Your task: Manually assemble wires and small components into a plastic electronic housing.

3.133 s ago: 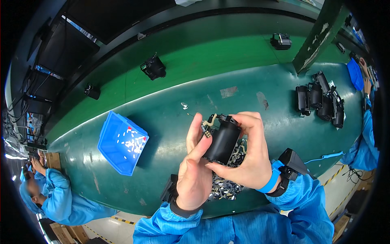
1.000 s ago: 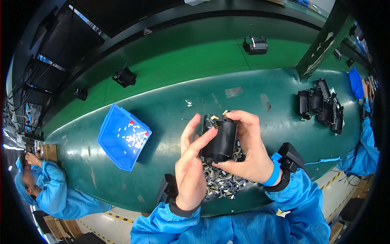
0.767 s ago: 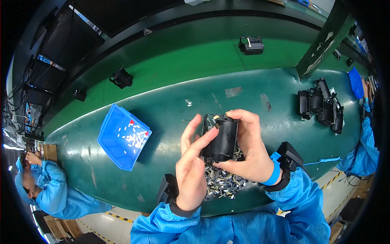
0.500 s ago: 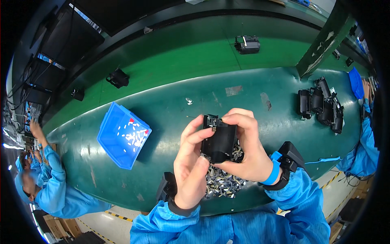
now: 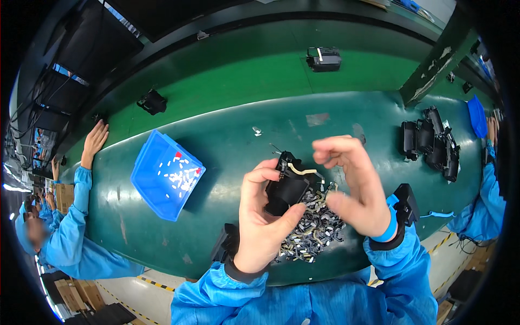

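My left hand (image 5: 257,219) grips a black plastic housing (image 5: 287,195) by its left side and lower edge, tilted above the table. A thin cream ribbon cable (image 5: 303,171) with a dark end sticks out from the top of the housing toward the right. To the right of it my right hand (image 5: 364,187) hovers, slightly blurred, with thumb and fingers apart and nothing seen between them. Under both hands lies a heap of small ribbon cables (image 5: 313,234) in grey, black and cream, partly covered by the housing.
A blue bin (image 5: 142,162) with small white and red pieces stands on the left. Several black housings (image 5: 428,141) lie at the right, near a green post (image 5: 433,67). Another housing (image 5: 324,58) sits on the far green strip. A co-worker's hand (image 5: 95,140) reaches over the left end.
My right hand has let go of the housing and moved right, its fingers opening. The cream ribbon cable now shows on top. At left, the co-worker's arm has stretched toward the far strip.
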Demonstrator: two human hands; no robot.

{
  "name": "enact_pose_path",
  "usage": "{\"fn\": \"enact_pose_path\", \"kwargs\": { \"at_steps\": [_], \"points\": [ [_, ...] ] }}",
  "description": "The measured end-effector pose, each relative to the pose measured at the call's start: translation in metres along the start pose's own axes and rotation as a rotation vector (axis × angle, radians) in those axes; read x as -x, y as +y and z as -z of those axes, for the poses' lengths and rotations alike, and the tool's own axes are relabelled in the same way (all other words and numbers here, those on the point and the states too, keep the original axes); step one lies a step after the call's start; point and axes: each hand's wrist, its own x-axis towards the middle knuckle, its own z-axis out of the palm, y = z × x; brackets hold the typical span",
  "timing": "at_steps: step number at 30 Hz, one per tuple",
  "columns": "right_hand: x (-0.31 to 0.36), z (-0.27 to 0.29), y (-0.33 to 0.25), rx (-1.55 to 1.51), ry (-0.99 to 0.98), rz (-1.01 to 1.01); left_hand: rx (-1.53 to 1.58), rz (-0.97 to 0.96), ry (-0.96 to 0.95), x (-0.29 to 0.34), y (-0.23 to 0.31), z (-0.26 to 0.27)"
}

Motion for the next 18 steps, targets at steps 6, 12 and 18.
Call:
{"fn": "enact_pose_path", "kwargs": {
  "at_steps": [6, 12, 18],
  "points": [
    [-0.005, 0.004, -0.013, -0.268, -0.028, -0.427, -0.201, -0.066, -0.114, 0.000, 0.000, 0.002],
    [-0.004, 0.009, -0.006, 0.320, 0.095, 0.009, -0.171, -0.014, -0.148, 0.000, 0.001, -0.001],
    [-0.006, 0.005, 0.004, 0.727, 0.201, 0.498, 0.419, 0.414, -0.195, 0.001, 0.006, 0.010]
  ]
}}
